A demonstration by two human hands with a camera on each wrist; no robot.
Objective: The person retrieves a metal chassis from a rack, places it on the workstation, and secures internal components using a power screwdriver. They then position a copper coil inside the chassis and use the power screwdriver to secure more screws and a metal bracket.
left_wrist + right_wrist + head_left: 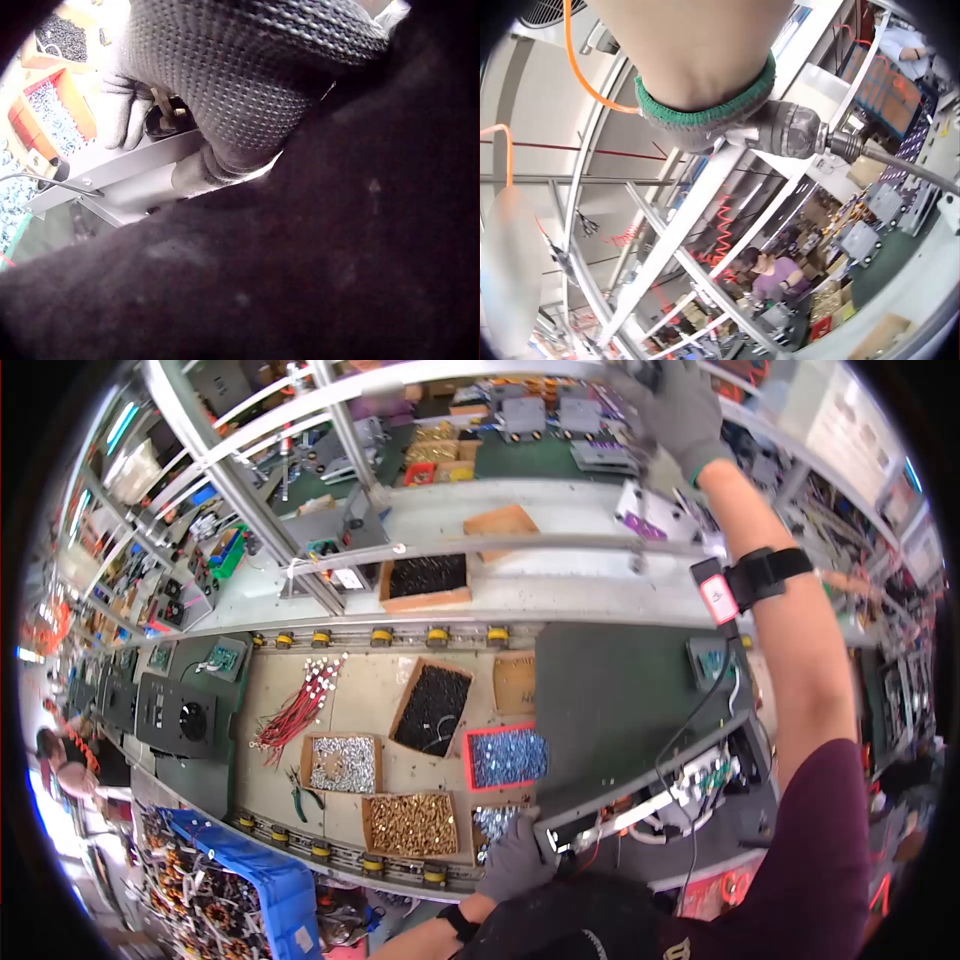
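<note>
In the head view, the gloved left hand (515,860) is at the near corner of a metal housing (640,812) with wiring and a circuit board inside. The left wrist view shows that hand (240,82) gripping the metal edge (124,166), fingers on one side and thumb on the other. The right hand (685,420), gloved and slightly blurred, is raised at the top of the head view. From the right wrist, a power driver (791,129) with a long bit extends out of the gloved right hand (697,136); its fingers are mostly hidden.
Left of the housing are boxes of brass screws (410,825), silver screws (342,763), black screws (432,707) and a red bin of bluish screws (506,756). Red wires (300,710) and pliers (300,797) lie farther left. A metal rail (560,544) crosses beyond the bench.
</note>
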